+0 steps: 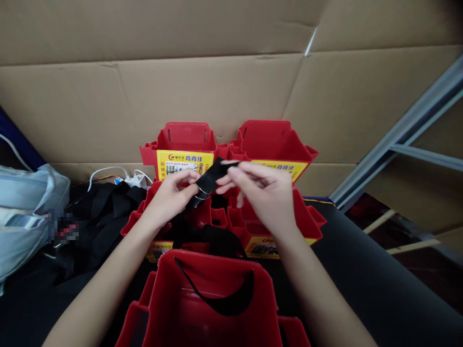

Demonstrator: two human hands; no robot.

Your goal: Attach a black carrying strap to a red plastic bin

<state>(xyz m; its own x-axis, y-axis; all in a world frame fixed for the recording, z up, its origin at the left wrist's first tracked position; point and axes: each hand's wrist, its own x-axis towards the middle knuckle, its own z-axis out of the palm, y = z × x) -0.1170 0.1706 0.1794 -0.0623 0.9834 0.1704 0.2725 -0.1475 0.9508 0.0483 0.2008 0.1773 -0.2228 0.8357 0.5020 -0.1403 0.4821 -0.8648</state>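
Note:
Both hands are raised over a group of red plastic bins. My left hand (172, 193) pinches a small metal ring (201, 193) threaded on a black strap (211, 179). My right hand (261, 192) pinches the upper end of that same strap, fingers curled. The strap runs down and loops into the nearest red bin (211, 308), where a slack black length lies against its inner wall.
Two red bins with yellow labels (184, 144) (277, 144) stand at the back against a cardboard wall (217, 86); two more sit under my hands. A black fabric heap (97, 217) and a pale plastic bag (25, 212) lie left. White cables (126, 179) and a metal rail (405, 130) flank them.

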